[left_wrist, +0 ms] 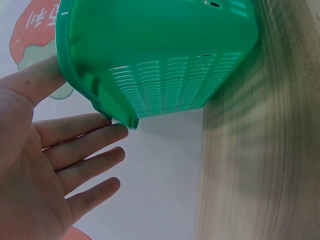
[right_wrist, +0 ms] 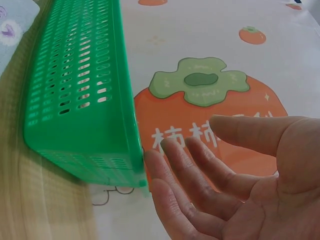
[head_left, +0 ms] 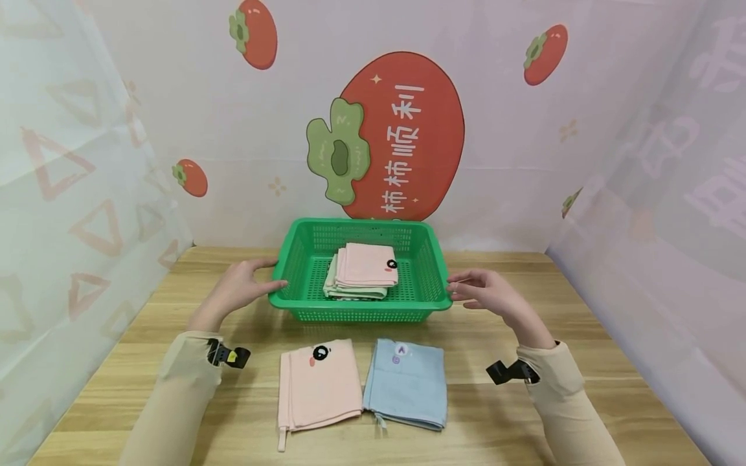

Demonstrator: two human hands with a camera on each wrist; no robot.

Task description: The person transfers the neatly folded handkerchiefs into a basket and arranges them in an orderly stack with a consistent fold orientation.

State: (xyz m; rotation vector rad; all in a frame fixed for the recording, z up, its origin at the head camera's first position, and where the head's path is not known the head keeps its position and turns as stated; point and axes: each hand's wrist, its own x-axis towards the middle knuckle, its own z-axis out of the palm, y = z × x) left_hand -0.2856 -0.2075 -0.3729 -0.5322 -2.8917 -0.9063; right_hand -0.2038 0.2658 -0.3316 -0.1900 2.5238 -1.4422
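A green plastic basket (head_left: 361, 314) stands on the table with a small stack of folded cloths inside, a pink towel (head_left: 367, 264) on top of pale green ones. At its left rim is my left hand (head_left: 241, 285), thumb at the rim and the other fingers straight and spread, as the left wrist view shows. My right hand (head_left: 486, 294) is beside the right rim, fingers loosely bent and fingertips right at the edge; nothing lies in its palm. In front of the basket lie a folded pink towel (head_left: 320, 388) with an eye design and a folded blue towel (head_left: 406, 385).
The wooden tabletop (head_left: 233, 414) reaches back to a white cloth backdrop (head_left: 233, 129) printed with persimmons and characters. Similar cloth walls stand at the left and right. A black strap with a small camera (head_left: 230, 355) is on each wrist.
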